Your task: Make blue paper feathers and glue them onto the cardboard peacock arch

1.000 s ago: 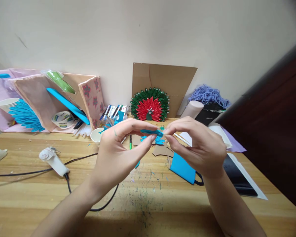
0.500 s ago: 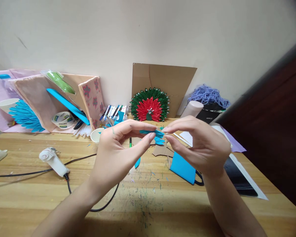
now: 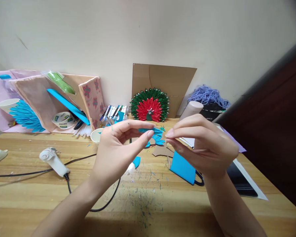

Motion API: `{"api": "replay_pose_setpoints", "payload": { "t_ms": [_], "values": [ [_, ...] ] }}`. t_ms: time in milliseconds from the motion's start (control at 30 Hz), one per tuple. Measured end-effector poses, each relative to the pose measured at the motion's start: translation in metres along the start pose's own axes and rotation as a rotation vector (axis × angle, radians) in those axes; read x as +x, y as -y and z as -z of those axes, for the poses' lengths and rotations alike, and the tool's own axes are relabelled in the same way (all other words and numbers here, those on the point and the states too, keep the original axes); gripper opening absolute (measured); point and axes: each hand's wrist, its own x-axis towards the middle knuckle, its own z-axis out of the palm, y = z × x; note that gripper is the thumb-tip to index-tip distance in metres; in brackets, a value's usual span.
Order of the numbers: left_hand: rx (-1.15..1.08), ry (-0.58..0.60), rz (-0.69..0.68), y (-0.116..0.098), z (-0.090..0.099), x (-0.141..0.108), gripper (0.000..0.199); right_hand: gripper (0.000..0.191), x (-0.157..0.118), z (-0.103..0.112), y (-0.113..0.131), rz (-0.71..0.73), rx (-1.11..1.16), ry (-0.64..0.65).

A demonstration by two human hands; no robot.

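Between the thumb and fingertips of my left hand (image 3: 118, 148) is a small blue pleated petal (image 3: 156, 131), held up above the table. My right hand (image 3: 202, 141) is just right of the petal, with a small gap between them. Its thumb and index finger are pinched together; whether anything tiny is between them I cannot make out. Behind and below the petal lies a ring of blue petals (image 3: 159, 141), partly hidden by my left hand. A blue scrap (image 3: 136, 162) lies under my left thumb.
A red and green petal fan (image 3: 150, 105) leans against cardboard (image 3: 162, 75). Left stand a fabric-covered box (image 3: 34, 95) and a white corded tool (image 3: 54, 161), its black cable looping across the table. A blue piece (image 3: 184, 168), scissor handles (image 3: 199, 179) and purple yarn (image 3: 208, 95) are right.
My right hand has moved away from the petal to the right, its fingertips leaving the petal's end. The left hand still holds the petal, nearly in place.
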Motion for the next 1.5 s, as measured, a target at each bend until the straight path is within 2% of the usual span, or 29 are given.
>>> {"api": "replay_pose_setpoints", "payload": {
  "t_ms": [167,333,500,767,1033,1267,1500],
  "values": [
    [-0.004,0.005,0.006,-0.001,0.0,-0.001,0.013,0.03,-0.001,0.0,0.0,0.103,-0.123,-0.008],
    [-0.003,0.021,-0.019,-0.002,-0.002,-0.001,0.012,0.03,-0.003,0.001,0.0,0.141,-0.204,-0.017],
    [-0.022,0.038,-0.063,0.001,-0.003,-0.002,0.01,0.027,-0.001,0.0,0.001,0.147,-0.193,-0.014],
    [-0.024,0.025,-0.101,0.001,-0.005,-0.003,0.009,0.023,-0.002,-0.008,0.002,0.022,-0.101,-0.074],
    [-0.001,0.003,-0.116,0.002,-0.006,-0.005,0.009,0.02,-0.004,-0.01,0.009,-0.214,0.147,-0.086],
    [0.003,0.002,-0.116,0.002,-0.006,-0.005,0.008,0.023,-0.005,-0.012,0.01,-0.274,0.239,-0.129],
    [-0.011,0.006,-0.109,0.002,-0.006,-0.004,0.009,0.022,-0.005,-0.012,0.009,-0.225,0.226,-0.142]
  ]
}}
